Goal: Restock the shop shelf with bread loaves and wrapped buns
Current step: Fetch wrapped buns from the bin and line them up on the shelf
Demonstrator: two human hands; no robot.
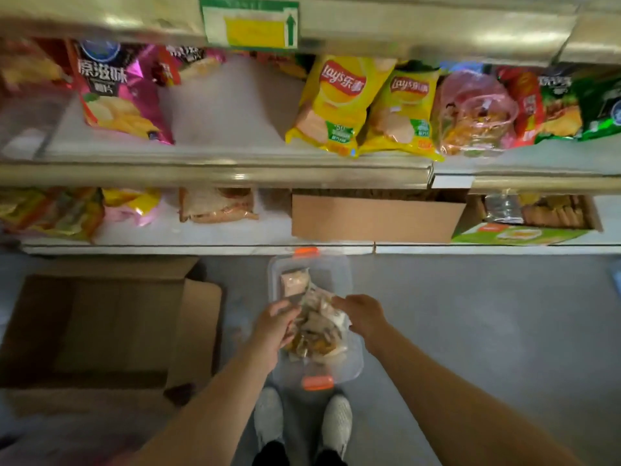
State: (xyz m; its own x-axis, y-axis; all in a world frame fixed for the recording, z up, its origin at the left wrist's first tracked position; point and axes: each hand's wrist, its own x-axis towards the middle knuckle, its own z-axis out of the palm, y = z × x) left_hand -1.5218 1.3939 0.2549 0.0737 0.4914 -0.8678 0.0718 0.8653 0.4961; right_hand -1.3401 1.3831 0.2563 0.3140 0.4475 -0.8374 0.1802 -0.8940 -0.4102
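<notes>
A clear plastic bin [346,270] with orange latches stands on the floor in front of my feet. A heap of wrapped buns [317,327] fills its near half, and one pale wrapped piece [294,280] lies at its far end. My left hand [274,326] grips the left side of the heap. My right hand [361,316] reaches in from the right, its fingers curled onto the wrappers. On the lowest shelf [201,248] lies a wrapped bread loaf [216,205].
An open cardboard box [111,327] lies on the floor at the left. A brown carton [373,218] and a carton of packets [534,220] sit on the lowest shelf. Crisp bags [339,102] line the middle shelf, with a bare gap [228,109] left of them.
</notes>
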